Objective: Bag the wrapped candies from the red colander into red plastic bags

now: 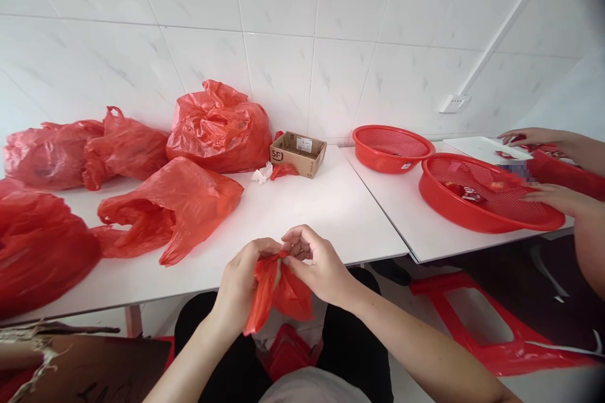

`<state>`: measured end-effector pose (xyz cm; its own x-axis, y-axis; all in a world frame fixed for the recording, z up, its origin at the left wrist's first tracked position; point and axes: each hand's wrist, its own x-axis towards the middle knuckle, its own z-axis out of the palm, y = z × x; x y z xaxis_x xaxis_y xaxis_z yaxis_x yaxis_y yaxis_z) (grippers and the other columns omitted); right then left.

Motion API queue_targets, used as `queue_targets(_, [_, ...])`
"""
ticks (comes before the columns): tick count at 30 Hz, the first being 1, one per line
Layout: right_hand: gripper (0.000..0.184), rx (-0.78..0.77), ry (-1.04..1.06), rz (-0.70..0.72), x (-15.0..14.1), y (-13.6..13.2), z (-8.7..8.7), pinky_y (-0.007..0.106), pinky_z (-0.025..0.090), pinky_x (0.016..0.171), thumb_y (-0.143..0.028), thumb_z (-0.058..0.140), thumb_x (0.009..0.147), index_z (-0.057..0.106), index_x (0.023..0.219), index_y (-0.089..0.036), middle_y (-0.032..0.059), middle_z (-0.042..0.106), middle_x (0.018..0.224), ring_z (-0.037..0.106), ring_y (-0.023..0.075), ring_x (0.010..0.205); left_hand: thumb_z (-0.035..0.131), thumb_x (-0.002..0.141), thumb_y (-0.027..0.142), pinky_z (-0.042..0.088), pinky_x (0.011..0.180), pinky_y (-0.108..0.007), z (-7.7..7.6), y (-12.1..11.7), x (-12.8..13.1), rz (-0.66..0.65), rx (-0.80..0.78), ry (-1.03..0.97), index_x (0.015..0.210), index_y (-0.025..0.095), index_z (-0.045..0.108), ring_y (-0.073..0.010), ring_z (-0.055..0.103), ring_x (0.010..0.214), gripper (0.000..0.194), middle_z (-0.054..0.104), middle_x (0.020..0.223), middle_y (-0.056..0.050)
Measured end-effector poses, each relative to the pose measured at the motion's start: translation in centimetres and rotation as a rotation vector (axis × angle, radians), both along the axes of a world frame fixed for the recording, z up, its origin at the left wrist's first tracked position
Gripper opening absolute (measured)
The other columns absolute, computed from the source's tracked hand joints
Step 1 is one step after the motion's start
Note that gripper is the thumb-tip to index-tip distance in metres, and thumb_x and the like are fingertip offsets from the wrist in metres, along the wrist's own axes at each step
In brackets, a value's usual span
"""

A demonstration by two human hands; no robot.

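Observation:
A small red plastic bag (278,295) hangs between both my hands, just off the near edge of the white table (331,208) and above my lap. My left hand (242,278) is closed on the bag's left side. The fingers of my right hand (316,264) pinch its top from the right. The two hands touch at the bag's mouth. What is inside the bag is hidden.
Several full red plastic bags (217,129) lie across the table's left and back. A small cardboard box (297,152) stands by the wall. Two red baskets (486,192) sit at right, where another person's hands (555,198) work. A red stool (477,321) stands below.

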<state>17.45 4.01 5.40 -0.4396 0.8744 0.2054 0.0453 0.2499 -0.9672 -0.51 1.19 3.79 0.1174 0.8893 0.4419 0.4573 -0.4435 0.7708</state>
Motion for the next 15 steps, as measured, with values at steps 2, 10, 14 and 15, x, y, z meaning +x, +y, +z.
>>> queue_targets(2, [0.021, -0.066, 0.039, -0.020, -0.5, -0.1, -0.4, 0.030, 0.053, 0.077, -0.018, 0.064, 0.085, 0.055, 0.103, -0.023, -0.0006, 0.063, 0.090, 0.063, 0.0136, 0.083, 0.060, 0.088, 0.017, 0.056, 0.077, -0.032, -0.6, 0.0, 0.2, 0.085, 0.142, 0.059, 0.121, 0.028, 0.056, -0.0182, 0.069, 0.090, 0.035, 0.069, 0.101, -0.002])
queue_targets(10, [0.032, -0.404, 0.231, 0.198, -0.2, 0.6, -0.4, 0.033, 0.059, 0.072, -0.046, 0.070, 0.085, 0.063, 0.101, -0.018, 0.0018, 0.065, 0.089, 0.068, 0.0148, 0.075, 0.059, 0.089, 0.015, 0.054, 0.069, -0.025, -0.5, -0.3, -0.1, 0.204, 0.305, 0.149, 0.110, 0.025, 0.064, -0.0138, 0.066, 0.080, 0.024, 0.066, 0.094, -0.002])
queue_targets(14, [0.022, -0.294, 0.079, 0.175, 0.1, 0.6, 0.1, 0.032, 0.057, 0.068, -0.040, 0.066, 0.089, 0.063, 0.091, -0.018, 0.0017, 0.065, 0.084, 0.067, 0.0158, 0.073, 0.059, 0.090, 0.015, 0.054, 0.065, -0.024, 1.1, -0.5, -1.0, 0.092, 0.330, 0.233, 0.091, 0.022, 0.070, -0.0139, 0.067, 0.074, 0.013, 0.070, 0.083, -0.002])
queue_targets(15, [0.017, -0.212, 0.009, 0.150, 0.2, 0.5, 0.3, 0.031, 0.056, 0.067, -0.035, 0.063, 0.091, 0.062, 0.089, -0.019, 0.0016, 0.065, 0.083, 0.066, 0.0159, 0.073, 0.060, 0.090, 0.016, 0.054, 0.066, -0.025, 1.4, -0.5, -1.2, 0.063, 0.340, 0.235, 0.092, 0.022, 0.071, -0.0145, 0.068, 0.075, 0.013, 0.072, 0.084, -0.003])
